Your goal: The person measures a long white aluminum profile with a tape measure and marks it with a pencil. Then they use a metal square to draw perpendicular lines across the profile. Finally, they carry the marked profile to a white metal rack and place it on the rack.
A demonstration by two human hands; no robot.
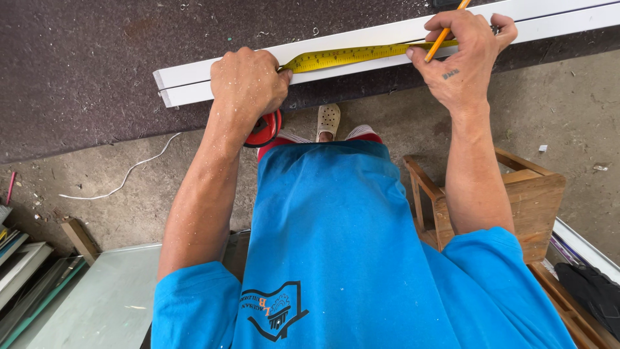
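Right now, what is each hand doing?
Left hand: closed, pinning the yellow tape measure onto the white profile.
Right hand: closed on an orange pencil.

A dark, rough work surface [84, 71] fills the upper left and top of the frame, dusted with pale shavings. Below it lies a grey concrete floor [568, 110], gritty and strewn with small debris. A thin white cord [129, 173] trails across the floor at left. A wooden chair [526, 200] stands at lower right. A pale glass pane [103, 297] lies at lower left, with stacked frame pieces [19, 258] beside it at the left edge. Lighting is even daylight.
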